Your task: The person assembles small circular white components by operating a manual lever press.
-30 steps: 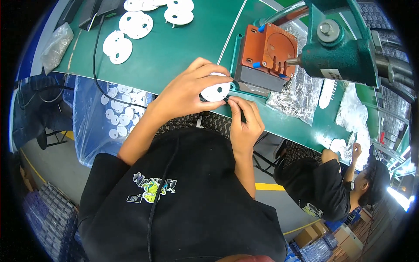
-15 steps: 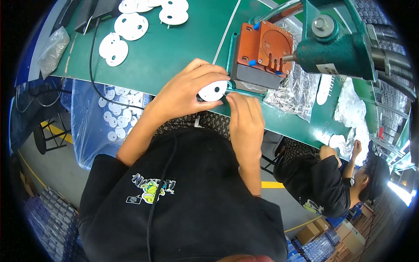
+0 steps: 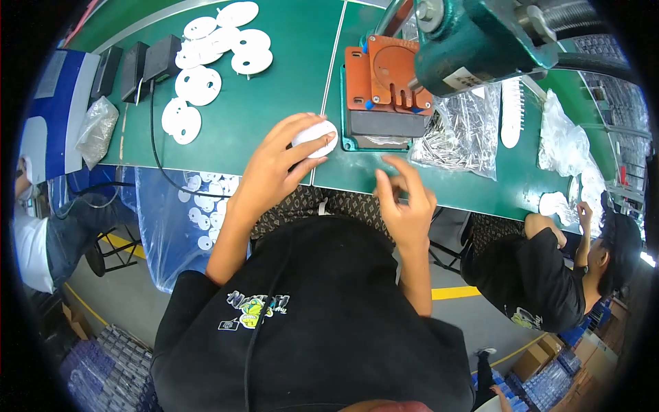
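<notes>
My left hand [image 3: 273, 165] is closed around a round white disc [image 3: 320, 129] over the front part of the green table. Its fingers lie across the disc and hide part of its face. My right hand [image 3: 408, 209], apart from the disc, has its fingers spread with nothing seen between them. It hovers at the table's front edge, just below an orange fixture plate [image 3: 358, 81] on a dark block. A green press head [image 3: 473, 51] reaches over that fixture. Beside the block lies a clear bag of metal pins [image 3: 463, 130].
White discs [image 3: 199, 86] lie in groups at the back left, near black boxes [image 3: 162, 58] and a cable. A blue-lined bin [image 3: 161, 233] of white pieces stands below the table's left. A pin-lined white strip [image 3: 511, 117] lies right. A co-worker [image 3: 549, 275] sits at right.
My right hand has come away from the disc and its fingers have spread. My left hand has moved left of the fixture with the disc, its fingers now across it. The whole view has shifted.
</notes>
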The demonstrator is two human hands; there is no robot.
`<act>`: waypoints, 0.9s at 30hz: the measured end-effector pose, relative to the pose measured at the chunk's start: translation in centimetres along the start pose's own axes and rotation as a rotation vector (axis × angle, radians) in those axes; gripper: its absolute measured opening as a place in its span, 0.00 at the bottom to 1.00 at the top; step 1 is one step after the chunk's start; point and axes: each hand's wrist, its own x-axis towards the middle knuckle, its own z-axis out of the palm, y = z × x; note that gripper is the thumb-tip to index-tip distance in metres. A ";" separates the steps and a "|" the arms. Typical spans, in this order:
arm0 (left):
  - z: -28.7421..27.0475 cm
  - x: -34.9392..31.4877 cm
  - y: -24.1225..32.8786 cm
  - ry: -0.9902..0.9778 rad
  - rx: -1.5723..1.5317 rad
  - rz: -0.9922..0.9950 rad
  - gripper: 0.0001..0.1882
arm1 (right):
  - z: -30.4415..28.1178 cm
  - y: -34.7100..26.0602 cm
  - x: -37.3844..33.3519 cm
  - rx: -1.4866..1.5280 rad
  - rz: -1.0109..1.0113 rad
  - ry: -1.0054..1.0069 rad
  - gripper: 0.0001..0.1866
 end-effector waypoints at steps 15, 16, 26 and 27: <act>-0.4 7.3 2.3 0.137 -0.067 0.383 0.21 | 2.4 3.0 -1.5 -0.054 -0.249 0.244 0.08; -0.2 7.7 2.4 0.135 -0.065 0.392 0.21 | 2.4 3.1 -1.5 -0.069 -0.291 0.244 0.09; 0.2 10.1 2.3 0.014 0.212 0.306 0.25 | 2.6 3.2 -1.2 -0.109 -0.375 0.292 0.07; 0.4 10.1 2.3 0.003 0.165 0.308 0.27 | 2.4 2.6 -1.2 -0.030 -0.271 0.259 0.07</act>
